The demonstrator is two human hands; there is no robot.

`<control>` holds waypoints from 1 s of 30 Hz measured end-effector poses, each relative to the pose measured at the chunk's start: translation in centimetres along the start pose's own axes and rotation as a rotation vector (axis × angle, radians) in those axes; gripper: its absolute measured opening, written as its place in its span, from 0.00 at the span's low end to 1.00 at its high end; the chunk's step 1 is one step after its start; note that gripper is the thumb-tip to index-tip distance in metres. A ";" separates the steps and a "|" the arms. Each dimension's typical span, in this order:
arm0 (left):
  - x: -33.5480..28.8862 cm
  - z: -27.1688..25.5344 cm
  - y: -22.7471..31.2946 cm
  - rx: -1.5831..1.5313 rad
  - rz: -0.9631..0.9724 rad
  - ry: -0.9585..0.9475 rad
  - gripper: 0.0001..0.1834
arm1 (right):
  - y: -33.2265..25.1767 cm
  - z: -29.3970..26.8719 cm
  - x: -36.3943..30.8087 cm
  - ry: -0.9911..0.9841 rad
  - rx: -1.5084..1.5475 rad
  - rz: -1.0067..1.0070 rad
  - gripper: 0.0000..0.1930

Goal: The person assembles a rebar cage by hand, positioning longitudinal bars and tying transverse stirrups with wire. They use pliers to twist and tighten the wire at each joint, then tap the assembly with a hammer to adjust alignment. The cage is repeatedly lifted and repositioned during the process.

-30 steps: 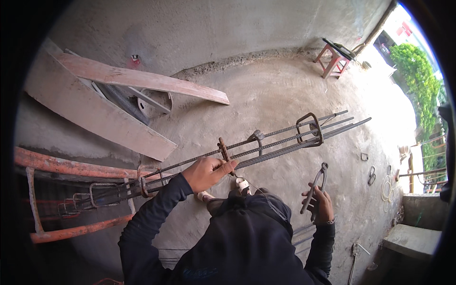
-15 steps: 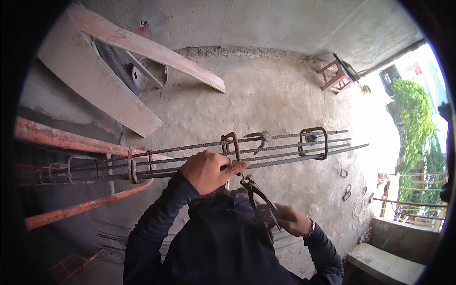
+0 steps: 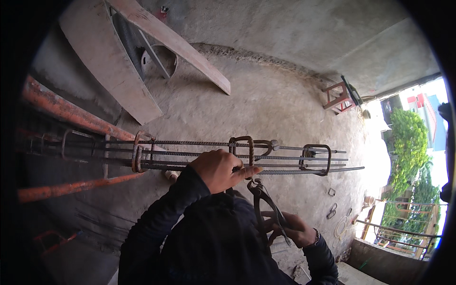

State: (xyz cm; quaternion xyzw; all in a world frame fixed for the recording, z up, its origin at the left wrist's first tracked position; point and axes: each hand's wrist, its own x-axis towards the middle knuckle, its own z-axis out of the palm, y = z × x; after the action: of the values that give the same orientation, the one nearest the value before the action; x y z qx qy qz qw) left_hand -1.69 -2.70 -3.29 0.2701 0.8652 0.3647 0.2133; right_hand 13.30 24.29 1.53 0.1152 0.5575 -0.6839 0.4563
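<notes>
A long rebar cage (image 3: pixel 304 172) of several ribbed steel bars runs across in front of me. Bent square stirrups (image 3: pixel 327 160) stand around the bars at intervals. My left hand (image 3: pixel 222 172) is closed over the near bars, its thumb stretched to the foot of the middle stirrup (image 3: pixel 251 151). Just below that foot are the jaws of dark steel pincers (image 3: pixel 259 194), gripped at the handles by my right hand (image 3: pixel 295 230). What the jaws hold, if anything, is too small to make out. A curved metal piece with a round head (image 3: pixel 274 144) hangs on the far bar beside the stirrup.
Orange steel frames (image 3: pixel 71 108) stand at the left under the cage. Long boards (image 3: pixel 109 61) lean at the back left. A red stool (image 3: pixel 339 97) stands by the far wall. Small stirrups (image 3: pixel 332 210) and a coil (image 3: pixel 341 228) lie on the floor at right.
The view has turned slightly, so the cage looks more level. Both hands keep their grips, and the pincers' jaws stay close below the stirrup's foot.
</notes>
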 end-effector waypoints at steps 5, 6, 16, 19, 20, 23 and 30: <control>0.0 0.0 0.1 0.021 -0.009 -0.008 0.42 | -0.6 -0.1 -0.4 -0.007 -0.110 -0.028 0.26; 0.0 0.0 0.1 0.021 -0.004 0.000 0.42 | -0.7 -0.1 -0.5 0.012 -0.120 0.005 0.26; -0.1 -0.2 0.6 0.059 -0.047 0.013 0.42 | -1.2 2.1 -1.2 0.121 -0.056 -0.006 0.27; -0.1 -0.3 0.6 0.077 -0.051 0.001 0.42 | -1.5 2.3 -1.2 0.092 -0.014 0.020 0.24; -0.1 -0.3 0.5 0.072 -0.042 0.017 0.42 | -1.6 2.4 -1.2 0.078 -0.003 0.014 0.23; -0.2 -0.1 0.5 0.070 -0.035 0.031 0.42 | -2.0 2.7 -1.2 0.116 -0.059 0.033 0.22; -0.2 0.0 0.2 0.050 -0.029 0.008 0.43 | -1.8 2.9 -1.5 0.133 -0.023 0.036 0.23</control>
State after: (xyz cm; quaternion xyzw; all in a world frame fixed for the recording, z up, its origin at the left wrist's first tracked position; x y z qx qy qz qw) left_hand -1.47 -2.73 -3.14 0.2614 0.8786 0.3412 0.2081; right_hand 13.81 22.44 4.69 0.1653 0.5922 -0.6599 0.4318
